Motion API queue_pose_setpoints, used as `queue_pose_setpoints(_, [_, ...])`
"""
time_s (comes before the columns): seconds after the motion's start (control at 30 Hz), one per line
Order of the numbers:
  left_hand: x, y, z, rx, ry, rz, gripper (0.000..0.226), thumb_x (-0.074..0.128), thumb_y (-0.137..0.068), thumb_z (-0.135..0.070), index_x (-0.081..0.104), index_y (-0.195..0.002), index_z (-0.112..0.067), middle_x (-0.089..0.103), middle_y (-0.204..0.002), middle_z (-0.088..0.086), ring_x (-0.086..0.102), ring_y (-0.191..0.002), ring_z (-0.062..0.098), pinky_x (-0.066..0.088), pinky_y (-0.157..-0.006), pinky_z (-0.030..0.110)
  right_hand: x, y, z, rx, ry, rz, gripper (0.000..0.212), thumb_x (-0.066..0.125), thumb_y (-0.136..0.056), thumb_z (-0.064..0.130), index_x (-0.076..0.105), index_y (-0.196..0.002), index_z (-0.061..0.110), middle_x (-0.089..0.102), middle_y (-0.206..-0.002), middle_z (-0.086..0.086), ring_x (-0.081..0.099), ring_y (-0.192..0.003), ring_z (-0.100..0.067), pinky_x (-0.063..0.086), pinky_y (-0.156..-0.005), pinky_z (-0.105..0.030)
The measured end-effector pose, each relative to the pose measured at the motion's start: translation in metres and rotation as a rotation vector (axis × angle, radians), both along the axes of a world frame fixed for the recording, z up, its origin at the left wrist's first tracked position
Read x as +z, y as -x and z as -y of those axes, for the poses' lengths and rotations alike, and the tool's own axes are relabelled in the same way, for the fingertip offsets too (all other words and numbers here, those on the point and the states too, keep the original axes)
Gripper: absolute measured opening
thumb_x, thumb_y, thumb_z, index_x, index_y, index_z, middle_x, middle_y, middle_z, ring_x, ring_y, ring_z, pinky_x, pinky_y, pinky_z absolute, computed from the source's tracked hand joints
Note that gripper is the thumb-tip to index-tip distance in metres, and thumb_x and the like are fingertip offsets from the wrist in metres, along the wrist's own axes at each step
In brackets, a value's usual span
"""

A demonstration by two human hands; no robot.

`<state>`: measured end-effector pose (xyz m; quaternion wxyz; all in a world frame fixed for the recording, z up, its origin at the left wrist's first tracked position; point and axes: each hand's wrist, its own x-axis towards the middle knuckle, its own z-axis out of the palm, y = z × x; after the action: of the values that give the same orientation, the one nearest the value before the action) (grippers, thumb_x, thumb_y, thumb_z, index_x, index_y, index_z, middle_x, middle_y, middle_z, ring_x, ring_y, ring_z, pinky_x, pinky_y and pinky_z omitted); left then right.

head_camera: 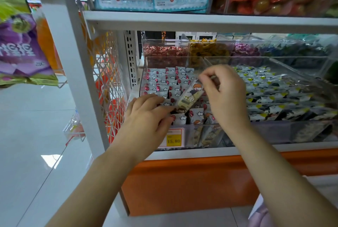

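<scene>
Both hands pinched one snack packet [190, 97]: left hand [148, 115] at its lower end, right hand [224, 91] at the top. It hung tilted over the clear bin [146, 73] (the one with the yellow price tag [173, 140]).

White shelving [201, 22] stands on glossy pale floor tiles [27, 126].
</scene>
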<state>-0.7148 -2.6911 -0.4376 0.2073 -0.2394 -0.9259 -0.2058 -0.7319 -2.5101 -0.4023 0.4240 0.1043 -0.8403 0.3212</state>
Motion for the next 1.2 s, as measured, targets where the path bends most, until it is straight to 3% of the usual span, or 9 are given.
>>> queue_pose_setpoints(0.17, [0.004, -0.004, -0.001, 0.073, -0.077, -0.075, 0.038, 0.050, -0.092, -0.034, 0.057, -0.127, -0.022, 0.054, -0.131, -0.003, 0.036, -0.125, 0.020, 0.025, -0.102, 0.039, 0.000, -0.013, -0.003, 0.046, 0.277, -0.034, 0.009, 0.053, -0.094, 0.012, 0.060, -0.088, 0.009, 0.059, -0.075, -0.003, 0.059, -0.059, -0.015, 0.046, -0.055, -0.019])
queue_pose_setpoints(0.23, [0.010, -0.006, -0.002, 0.100, -0.174, -0.080, 0.042, 0.048, -0.091, -0.039, 0.057, -0.127, -0.019, 0.057, -0.126, -0.001, 0.040, -0.118, 0.021, 0.026, -0.096, 0.031, -0.001, -0.017, -0.003, 0.102, 0.446, 0.015, 0.011, 0.052, -0.095, 0.012, 0.057, -0.085, 0.011, 0.059, -0.069, -0.001, 0.058, -0.049, -0.008, 0.046, -0.048, -0.015])
queue_pose_setpoints(0.33, [0.019, -0.008, -0.003, 0.060, -0.352, -0.009, 0.043, 0.044, -0.091, -0.041, 0.058, -0.125, -0.018, 0.063, -0.111, -0.003, 0.052, -0.105, 0.013, 0.040, -0.095, 0.028, -0.006, -0.024, 0.001, 0.230, 0.712, 0.149, 0.015, 0.050, -0.095, 0.010, 0.058, -0.082, 0.010, 0.060, -0.065, -0.004, 0.058, -0.046, -0.010, 0.052, -0.048, -0.023])
queue_pose_setpoints(0.4, [0.022, -0.010, -0.002, 0.016, -0.523, 0.052, 0.033, 0.047, -0.092, -0.034, 0.062, -0.117, -0.020, 0.064, -0.092, -0.011, 0.056, -0.085, -0.003, 0.044, -0.074, 0.009, -0.009, -0.027, 0.005, 0.305, 0.830, 0.210, 0.015, 0.051, -0.095, 0.010, 0.060, -0.082, 0.010, 0.061, -0.066, -0.005, 0.059, -0.048, -0.010, 0.052, -0.049, -0.024])
queue_pose_setpoints(0.5, [0.024, -0.013, 0.001, -0.016, -0.750, 0.164, 0.015, 0.050, -0.093, -0.026, 0.065, -0.096, -0.028, 0.064, -0.079, -0.008, 0.057, -0.071, -0.003, 0.044, -0.057, 0.009, -0.011, -0.030, 0.006, 0.410, 0.889, 0.263, 0.009, 0.054, -0.093, 0.009, 0.062, -0.088, 0.010, 0.063, -0.069, -0.002, 0.060, -0.053, -0.011, 0.051, -0.051, -0.024])
queue_pose_setpoints(0.7, [0.026, -0.013, 0.005, -0.048, -1.018, 0.329, 0.022, 0.052, -0.093, -0.018, 0.065, -0.109, -0.013, 0.067, -0.086, 0.007, 0.064, -0.064, 0.005, 0.054, -0.055, 0.020, -0.011, -0.034, 0.007, 0.518, 0.880, 0.312, 0.013, 0.059, -0.089, 0.007, 0.068, -0.091, 0.017, 0.064, -0.067, 0.003, 0.058, -0.054, -0.011, 0.049, -0.047, -0.023])
queue_pose_setpoints(0.93, [0.025, -0.010, 0.007, -0.214, -1.307, 0.503, 0.024, 0.054, -0.089, -0.009, 0.063, -0.110, -0.006, 0.057, -0.066, 0.002, 0.054, -0.055, 0.006, 0.048, -0.051, 0.017, -0.012, -0.033, 0.006, 0.442, 0.949, 0.337, 0.018, 0.057, -0.091, 0.018, 0.063, -0.075, 0.012, 0.061, -0.063, 0.002, 0.050, -0.041, -0.007, 0.043, -0.038, -0.020])
queue_pose_setpoints(1.1, [0.026, -0.010, 0.009, -0.259, -1.252, 0.457, 0.026, 0.052, -0.089, -0.001, 0.064, -0.109, -0.011, 0.055, -0.061, -0.005, 0.056, -0.058, 0.008, 0.049, -0.054, 0.017, -0.011, -0.034, 0.005, 0.460, 1.013, 0.402, 0.016, 0.056, -0.091, 0.020, 0.062, -0.078, 0.013, 0.061, -0.056, 0.005, 0.051, -0.037, -0.008, 0.040, -0.034, -0.018])
queue_pose_setpoints(1.2, [0.027, -0.011, 0.009, -0.207, -1.115, 0.334, 0.028, 0.053, -0.089, 0.002, 0.064, -0.107, -0.016, 0.055, -0.065, -0.009, 0.060, -0.061, 0.009, 0.052, -0.057, 0.020, -0.011, -0.034, 0.006, 0.509, 1.035, 0.466, 0.014, 0.056, -0.091, 0.022, 0.063, -0.089, 0.010, 0.062, -0.068, -0.003, 0.060, -0.042, -0.015, 0.045, -0.036, -0.020])
